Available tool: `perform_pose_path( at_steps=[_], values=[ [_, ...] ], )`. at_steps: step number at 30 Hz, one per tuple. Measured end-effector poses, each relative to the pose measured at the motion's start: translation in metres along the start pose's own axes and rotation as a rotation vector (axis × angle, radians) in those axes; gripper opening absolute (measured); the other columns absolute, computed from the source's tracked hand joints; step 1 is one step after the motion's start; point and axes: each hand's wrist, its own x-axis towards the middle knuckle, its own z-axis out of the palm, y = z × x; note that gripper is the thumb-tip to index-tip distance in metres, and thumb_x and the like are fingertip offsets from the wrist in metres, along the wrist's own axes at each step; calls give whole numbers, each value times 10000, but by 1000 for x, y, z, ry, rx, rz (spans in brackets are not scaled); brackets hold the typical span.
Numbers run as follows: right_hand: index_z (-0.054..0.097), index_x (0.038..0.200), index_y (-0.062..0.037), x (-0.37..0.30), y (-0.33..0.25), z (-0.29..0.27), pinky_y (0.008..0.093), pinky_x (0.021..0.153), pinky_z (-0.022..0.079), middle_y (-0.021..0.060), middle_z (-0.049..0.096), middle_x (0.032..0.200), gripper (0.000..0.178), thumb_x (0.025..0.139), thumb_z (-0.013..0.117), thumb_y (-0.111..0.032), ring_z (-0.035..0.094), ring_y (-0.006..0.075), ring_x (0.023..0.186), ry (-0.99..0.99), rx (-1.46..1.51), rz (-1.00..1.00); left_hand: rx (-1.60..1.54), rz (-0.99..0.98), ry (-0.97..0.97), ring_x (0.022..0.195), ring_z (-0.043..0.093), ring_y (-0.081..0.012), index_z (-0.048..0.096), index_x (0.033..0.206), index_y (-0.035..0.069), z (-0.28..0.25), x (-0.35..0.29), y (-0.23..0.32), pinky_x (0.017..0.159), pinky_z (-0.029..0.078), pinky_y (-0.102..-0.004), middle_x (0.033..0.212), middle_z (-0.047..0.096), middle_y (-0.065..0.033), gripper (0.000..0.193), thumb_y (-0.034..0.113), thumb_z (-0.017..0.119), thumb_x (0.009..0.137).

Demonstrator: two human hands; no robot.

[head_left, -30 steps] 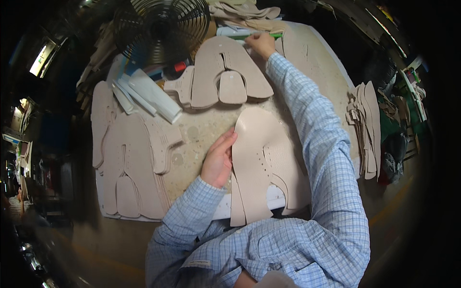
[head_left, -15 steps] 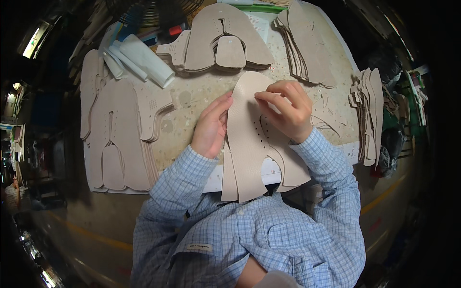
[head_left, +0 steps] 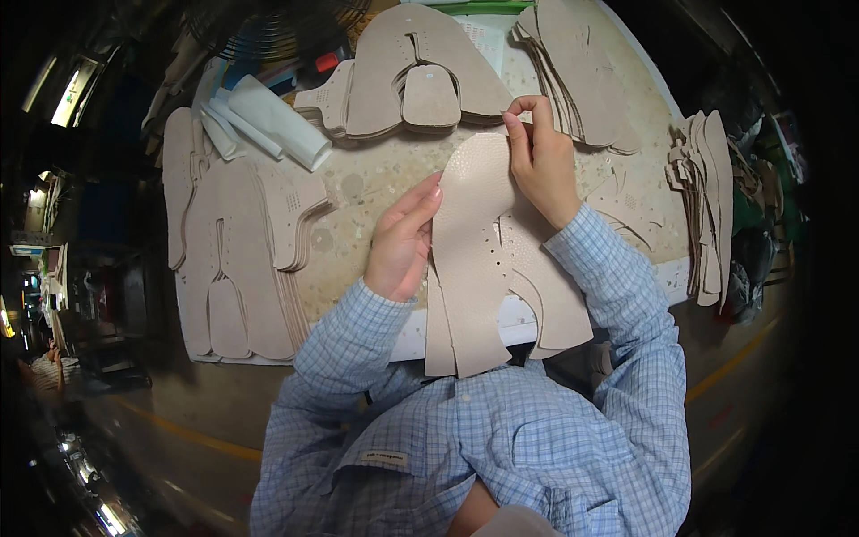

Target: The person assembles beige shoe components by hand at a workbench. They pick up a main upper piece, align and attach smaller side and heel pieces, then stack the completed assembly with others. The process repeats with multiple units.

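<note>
At the far left of the tabletop (head_left: 376, 183) lies a stack of flat tan leather pieces (head_left: 233, 259), long shapes with slots cut in them, reaching to the near edge. Just behind them, toward the back, are a few rolled white sheets (head_left: 268, 121), tilted across each other, and behind those a fan grille (head_left: 268, 27) shows at the top.

My left hand (head_left: 403, 242) rests with its fingers straight and together, pressed flat against the left edge of the perforated leather piece (head_left: 479, 259) in front of me. That piece lies on top of a small stack of the same shape at the near edge of the tabletop, with its tails hanging over the edge toward my chest.

Behind it, at the middle of the back, sits another stack of arch-shaped leather pieces (head_left: 429, 72) with a small rounded piece on top.

My right hand (head_left: 541, 161) is closed in a pinch on the top right corner of the perforated leather piece, thumb and fingertips gripping its edge.

Farther right lies a fanned pile of curved pieces (head_left: 582, 80), and at the far right edge another pile of narrow pieces (head_left: 707, 197).
</note>
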Motion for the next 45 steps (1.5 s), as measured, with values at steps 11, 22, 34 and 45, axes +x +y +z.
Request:
perform_pose_path(
  at_steps=[11,22,34,45],
  values=[
    [479,963,-98,-4,3,-2,331,379,383,54,547,527,89,925,514,-169,539,223,396,57,-47,-51,-67,-116,8,1080,540,-153,330,1353,-49,-4,2,0,896,467,-273,1247,513,-125,509,112,520,909],
    [571,886,-100,-9,-7,-13,307,452,438,38,604,703,95,829,636,-141,589,201,537,238,-152,-249,47,59,13,979,578,-158,443,1248,-42,-4,5,-7,871,488,-287,1132,573,-121,361,89,497,916],
    [582,757,-83,-42,-38,-4,268,472,433,12,524,712,150,668,700,-112,544,147,608,83,-153,-511,227,174,5,761,508,-63,604,1105,-62,1,-4,-3,687,414,-182,1015,641,-91,358,13,442,795],
    [675,892,-88,-24,-34,-14,288,598,480,42,569,814,185,711,710,-88,566,192,742,-122,103,-386,222,182,38,674,416,-30,627,1057,-52,-3,-1,-3,602,326,-168,910,628,-14,342,38,464,771]
  ],
)
